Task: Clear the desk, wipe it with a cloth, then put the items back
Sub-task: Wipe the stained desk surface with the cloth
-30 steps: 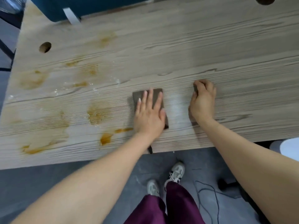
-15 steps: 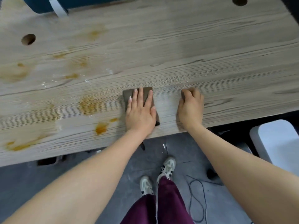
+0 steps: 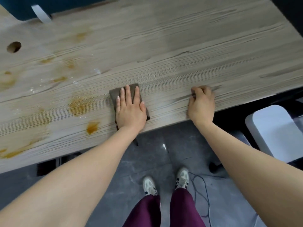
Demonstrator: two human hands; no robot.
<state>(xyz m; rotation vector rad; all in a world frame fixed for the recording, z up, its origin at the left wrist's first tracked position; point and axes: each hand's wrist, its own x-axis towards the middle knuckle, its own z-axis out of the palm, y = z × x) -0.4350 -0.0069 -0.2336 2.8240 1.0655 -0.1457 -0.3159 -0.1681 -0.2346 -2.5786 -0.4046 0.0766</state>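
Head view: your left hand (image 3: 130,110) lies flat w/ fingers straight, pressing the brown cloth (image 3: 114,95) onto the surface (image 3: 180,46), near edge, abt centre. Your right hand (image 3: 201,105) rests to the right of it, well apart, fingers curled under; can't tell if that grip has anything in it.

Cloth looks soft, thin, light, folded to a pad; one corner hangs off the near edge. It'll bunch if you drag by a corner, so I'd keep the palm flat on its middle & push.

Orange-brown stains (image 3: 80,104) sit left of the cloth, more further left & far-left, plus white specks. A round hole (image 3: 14,46) at far left could snag the cloth. Blue panel (image 3: 21,9) at the far edge. White object (image 3: 277,131) below right; cable (image 3: 205,190) on the floor by your shoes.
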